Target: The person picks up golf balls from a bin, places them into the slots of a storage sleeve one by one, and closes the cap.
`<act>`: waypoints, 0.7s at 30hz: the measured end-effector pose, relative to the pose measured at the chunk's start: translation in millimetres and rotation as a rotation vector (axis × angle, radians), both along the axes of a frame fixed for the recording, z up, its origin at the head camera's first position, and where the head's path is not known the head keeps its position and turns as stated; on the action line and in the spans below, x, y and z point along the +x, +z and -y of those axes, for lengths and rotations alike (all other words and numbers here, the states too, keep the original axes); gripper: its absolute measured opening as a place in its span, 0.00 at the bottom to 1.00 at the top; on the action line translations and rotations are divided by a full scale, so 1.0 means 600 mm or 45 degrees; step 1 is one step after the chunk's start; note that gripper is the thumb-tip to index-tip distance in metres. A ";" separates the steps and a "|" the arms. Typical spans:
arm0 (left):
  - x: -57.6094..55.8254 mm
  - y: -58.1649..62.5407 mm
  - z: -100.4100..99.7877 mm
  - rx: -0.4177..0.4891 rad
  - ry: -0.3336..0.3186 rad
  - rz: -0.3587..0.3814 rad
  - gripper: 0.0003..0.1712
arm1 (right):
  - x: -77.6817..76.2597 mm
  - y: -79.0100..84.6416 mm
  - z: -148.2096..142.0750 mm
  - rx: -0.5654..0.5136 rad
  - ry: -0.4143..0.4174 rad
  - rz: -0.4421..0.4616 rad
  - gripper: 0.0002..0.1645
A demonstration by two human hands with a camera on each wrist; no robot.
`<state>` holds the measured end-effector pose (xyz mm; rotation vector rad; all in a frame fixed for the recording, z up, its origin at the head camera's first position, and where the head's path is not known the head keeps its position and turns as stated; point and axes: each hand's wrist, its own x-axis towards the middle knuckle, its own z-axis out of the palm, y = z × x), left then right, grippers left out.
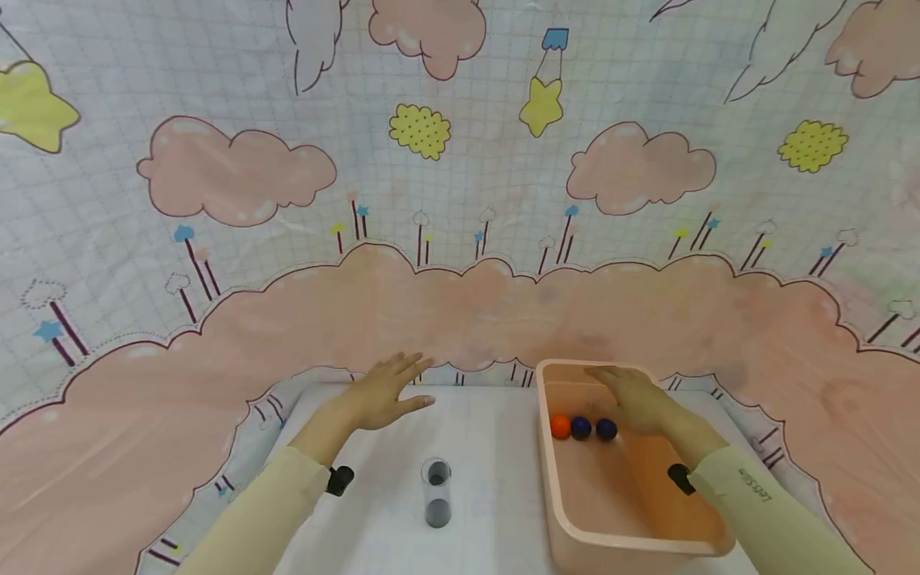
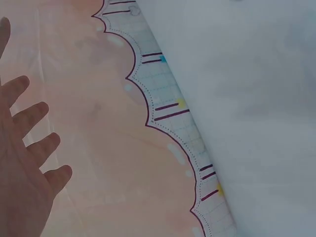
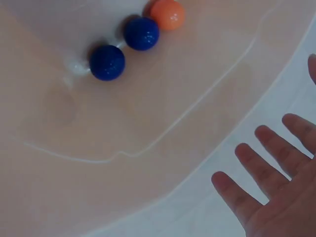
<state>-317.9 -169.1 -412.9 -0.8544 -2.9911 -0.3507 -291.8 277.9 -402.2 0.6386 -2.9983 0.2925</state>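
My left hand (image 1: 388, 393) hovers over the far left part of the white table with its fingers spread and nothing in it. Nearer to me, a see-through cylinder (image 1: 436, 491) stands upright on the table. My right hand (image 1: 636, 398) is above the far right part of a peach plastic bin (image 1: 545, 447), fingers extended and holding nothing. Inside the bin, an orange ball (image 1: 560, 426) and two dark blue balls (image 3: 107, 62) lie in a row near its far end. The right wrist view shows the spread right fingers (image 3: 264, 173) apart from the balls.
The white table (image 1: 374, 511) carries the bin on its right side. A printed cloth (image 1: 446, 311) with clouds and stars hangs behind the table and surrounds its sides. The bin's raised walls stand around the balls.
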 end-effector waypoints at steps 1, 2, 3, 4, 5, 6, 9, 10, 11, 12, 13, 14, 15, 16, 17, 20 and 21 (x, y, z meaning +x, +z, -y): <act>0.002 -0.003 0.000 0.018 -0.007 -0.001 0.43 | 0.000 -0.003 -0.001 -0.003 0.005 0.007 0.36; 0.005 -0.006 -0.001 0.039 -0.012 0.002 0.43 | 0.000 -0.006 -0.001 0.000 0.012 0.009 0.35; 0.007 -0.009 -0.002 0.063 -0.022 0.002 0.43 | 0.000 -0.009 -0.001 -0.003 0.012 0.017 0.34; 0.010 -0.012 -0.002 0.083 -0.022 0.004 0.43 | 0.000 -0.012 -0.002 -0.007 0.013 0.031 0.34; 0.014 -0.016 -0.003 0.108 -0.026 0.015 0.43 | -0.001 -0.015 -0.002 -0.016 0.020 0.042 0.34; 0.018 -0.020 -0.004 0.129 -0.029 0.023 0.43 | -0.001 -0.017 -0.003 -0.023 0.026 0.056 0.34; 0.031 -0.034 -0.006 0.180 -0.019 0.064 0.44 | -0.006 -0.024 -0.004 -0.011 0.022 0.105 0.36; 0.035 -0.039 -0.006 0.189 -0.007 0.085 0.44 | -0.008 -0.026 -0.004 -0.002 0.023 0.121 0.37; 0.039 -0.044 -0.006 0.206 0.000 0.101 0.44 | -0.011 -0.028 -0.005 0.010 0.027 0.128 0.38; 0.043 -0.050 -0.007 0.223 0.003 0.109 0.44 | -0.013 -0.031 -0.005 0.029 0.021 0.138 0.39; 0.047 -0.055 -0.007 0.245 0.003 0.118 0.44 | -0.015 -0.034 -0.005 0.038 0.019 0.148 0.39; 0.051 -0.059 -0.007 0.265 0.008 0.133 0.44 | -0.017 -0.037 -0.005 0.045 0.019 0.157 0.39; 0.055 -0.064 -0.007 0.284 0.011 0.141 0.44 | -0.019 -0.040 -0.006 0.055 0.016 0.165 0.40; 0.057 -0.069 -0.008 0.292 0.019 0.148 0.43 | -0.021 -0.043 -0.006 0.063 0.008 0.177 0.40; 0.060 -0.073 -0.009 0.309 0.023 0.158 0.43 | -0.022 -0.045 -0.006 0.066 0.000 0.188 0.40; 0.066 -0.086 -0.013 0.340 0.027 0.189 0.42 | -0.027 -0.053 -0.008 0.085 -0.033 0.221 0.41; 0.067 -0.090 -0.015 0.349 0.022 0.192 0.42 | -0.028 -0.056 -0.009 0.092 -0.042 0.227 0.41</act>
